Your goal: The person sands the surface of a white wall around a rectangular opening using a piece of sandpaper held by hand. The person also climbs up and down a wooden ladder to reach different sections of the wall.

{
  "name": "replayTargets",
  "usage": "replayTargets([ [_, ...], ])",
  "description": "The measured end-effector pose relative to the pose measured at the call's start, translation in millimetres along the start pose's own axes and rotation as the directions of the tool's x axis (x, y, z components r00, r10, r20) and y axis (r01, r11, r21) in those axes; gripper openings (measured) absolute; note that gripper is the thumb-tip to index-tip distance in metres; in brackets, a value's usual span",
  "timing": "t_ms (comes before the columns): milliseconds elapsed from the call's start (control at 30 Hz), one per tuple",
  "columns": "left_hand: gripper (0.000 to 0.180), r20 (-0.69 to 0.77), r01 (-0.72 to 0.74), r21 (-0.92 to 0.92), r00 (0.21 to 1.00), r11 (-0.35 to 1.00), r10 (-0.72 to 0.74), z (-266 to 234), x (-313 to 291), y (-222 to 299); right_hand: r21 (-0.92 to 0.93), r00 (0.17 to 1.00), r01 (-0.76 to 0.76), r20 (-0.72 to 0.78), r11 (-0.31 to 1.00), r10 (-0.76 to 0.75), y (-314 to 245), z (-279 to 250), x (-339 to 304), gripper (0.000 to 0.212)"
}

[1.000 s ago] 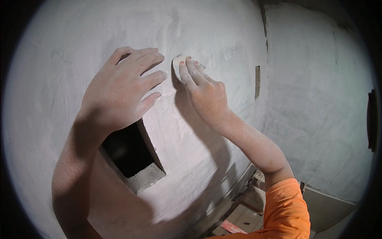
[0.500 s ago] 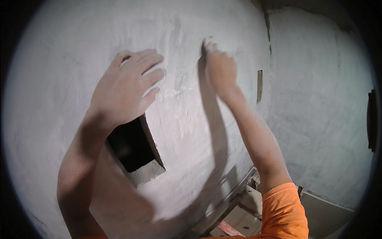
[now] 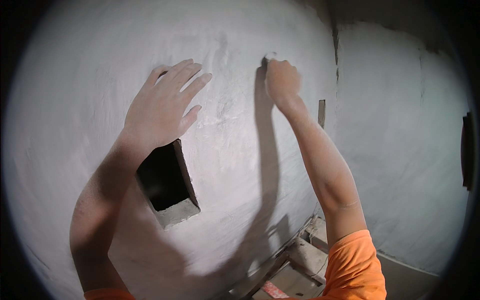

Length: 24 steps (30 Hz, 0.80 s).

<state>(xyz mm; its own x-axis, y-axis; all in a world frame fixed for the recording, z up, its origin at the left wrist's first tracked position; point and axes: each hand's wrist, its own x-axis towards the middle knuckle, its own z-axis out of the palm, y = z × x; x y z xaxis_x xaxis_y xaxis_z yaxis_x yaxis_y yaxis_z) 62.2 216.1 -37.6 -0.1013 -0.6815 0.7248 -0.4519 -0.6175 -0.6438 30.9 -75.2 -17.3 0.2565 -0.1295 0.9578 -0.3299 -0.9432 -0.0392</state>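
Observation:
Dusty and spread-fingered, my left hand point(image 3: 161, 107) is at the pale plastered wall point(image 3: 227, 165), just above a dark rectangular opening point(image 3: 165, 175). Whether its palm presses on the plaster cannot be told. Farther right and slightly higher, my right hand point(image 3: 283, 84) is closed in a fist against the same wall. A small pale rounded piece point(image 3: 270, 56) shows at the top of the fist; my fingers hide the rest, so its kind is unclear. Both forearms are powdered with dust, and the right one casts a long shadow down the wall.
A second plastered wall point(image 3: 395, 150) meets this one at a rough corner on the right. A narrow slot point(image 3: 321, 114) is cut near that corner. Below lie blocks or boards point(image 3: 302, 257) and a red-and-white piece point(image 3: 274, 290). A dark object point(image 3: 467, 152) sits at the far right.
My right fist has shifted slightly right along the wall, nearer the corner slot. The fingers of my left hand have spread wider. The whole view has shifted a little.

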Motion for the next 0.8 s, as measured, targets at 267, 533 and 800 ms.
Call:
replayTargets([
  [267,0.062,-0.05,0.001,-0.064,0.999,0.998,-0.004,-1.7,2.4,-4.5,0.039,0.828,0.485,-0.344,0.874,-0.444,-57.5,31.9,-70.8,0.053],
  [533,0.057,-0.046,0.04,0.04,0.998,0.998,-0.038,-21.2,15.8,-31.9,0.118,0.993,0.036,0.11,0.992,-0.05,-65.8,-34.1,-11.2,0.029],
  [800,0.05,-0.042,-0.018,0.01,0.999,1.0,0.018,-11.4,31.2,-20.8,-0.028,0.993,-0.093,0.07,0.995,0.095,-5.6,-15.7,33.5,0.022],
])
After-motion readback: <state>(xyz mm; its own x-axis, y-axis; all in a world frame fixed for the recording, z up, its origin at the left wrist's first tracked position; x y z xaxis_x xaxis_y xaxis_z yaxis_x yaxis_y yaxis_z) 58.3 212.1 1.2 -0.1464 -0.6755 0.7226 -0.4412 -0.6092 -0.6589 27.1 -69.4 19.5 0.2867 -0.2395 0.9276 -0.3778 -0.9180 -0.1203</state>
